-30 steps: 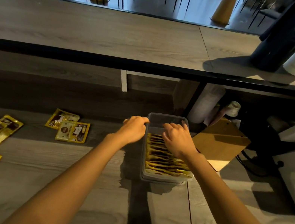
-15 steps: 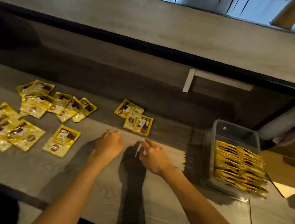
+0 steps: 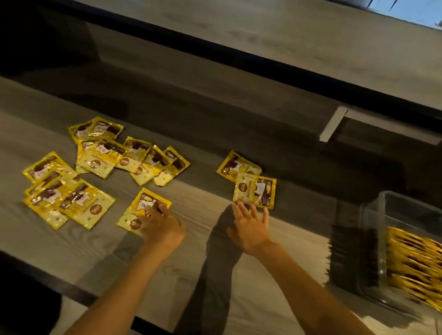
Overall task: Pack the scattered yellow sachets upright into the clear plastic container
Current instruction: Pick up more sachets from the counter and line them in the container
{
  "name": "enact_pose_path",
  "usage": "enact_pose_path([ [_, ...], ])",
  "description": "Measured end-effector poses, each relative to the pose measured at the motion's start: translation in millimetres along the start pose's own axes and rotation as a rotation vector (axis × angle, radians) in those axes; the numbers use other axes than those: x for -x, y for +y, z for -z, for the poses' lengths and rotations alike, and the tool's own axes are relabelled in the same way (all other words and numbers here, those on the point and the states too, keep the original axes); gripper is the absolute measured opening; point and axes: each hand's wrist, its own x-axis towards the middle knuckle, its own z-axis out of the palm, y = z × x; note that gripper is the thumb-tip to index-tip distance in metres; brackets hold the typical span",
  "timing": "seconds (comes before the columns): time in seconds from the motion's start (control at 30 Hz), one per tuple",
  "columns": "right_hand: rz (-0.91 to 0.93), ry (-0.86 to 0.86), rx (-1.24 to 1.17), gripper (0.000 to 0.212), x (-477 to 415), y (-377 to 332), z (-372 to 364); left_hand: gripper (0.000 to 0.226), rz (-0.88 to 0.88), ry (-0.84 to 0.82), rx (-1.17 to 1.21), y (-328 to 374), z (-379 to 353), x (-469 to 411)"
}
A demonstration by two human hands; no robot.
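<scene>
Yellow sachets lie flat on the grey wooden table (image 3: 263, 307). One loose group (image 3: 127, 156) sits at the middle left, and another group (image 3: 67, 196) lies nearer the table's left front. My left hand (image 3: 163, 228) rests with its fingers on a single sachet (image 3: 145, 204). My right hand (image 3: 250, 228) is spread, its fingertips touching the near edge of a sachet (image 3: 254, 189) that overlaps another sachet (image 3: 236, 164). The clear plastic container (image 3: 413, 208) stands at the right with several sachets (image 3: 429, 266) upright in it, its far end bare.
A raised wooden counter (image 3: 239, 23) runs across the back, with a dark recess beneath it and a white bracket (image 3: 334, 122). The table's front edge (image 3: 48, 269) runs close to my body on the left.
Both hands left the container and moved left to the loose sachets. My left hand now lies on the single sachet, and my right hand has reached forward to the pair.
</scene>
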Motion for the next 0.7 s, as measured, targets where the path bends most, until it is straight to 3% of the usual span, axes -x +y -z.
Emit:
enact_pose_path([
  [0.23, 0.008, 0.297, -0.115, 0.051, 11.7, 14.0, -0.9, 0.044, -0.393, 0.064, -0.061, 32.5, -21.7, 16.9],
  [0.33, 0.000, 0.146, -0.137, 0.062, 7.6, 24.5, 8.1, 0.032, -0.445, 0.152, 0.095, 37.4, -30.1, 22.5],
  [0.43, -0.008, 0.037, -0.056, 0.060, 4.7, 35.4, 11.3, 0.026, -0.409, 0.196, 0.221, 33.0, -31.1, 21.9],
  [0.57, 0.036, 0.168, 0.082, 0.047, 13.9, 43.5, 2.7, 0.024, -0.394, 0.193, 0.229, 32.6, -33.3, 23.4],
  [0.7, 0.076, 0.205, 0.123, 0.036, 33.8, 53.6, -13.8, 0.016, -0.530, 0.154, 0.286, 38.1, -48.0, 30.7],
])
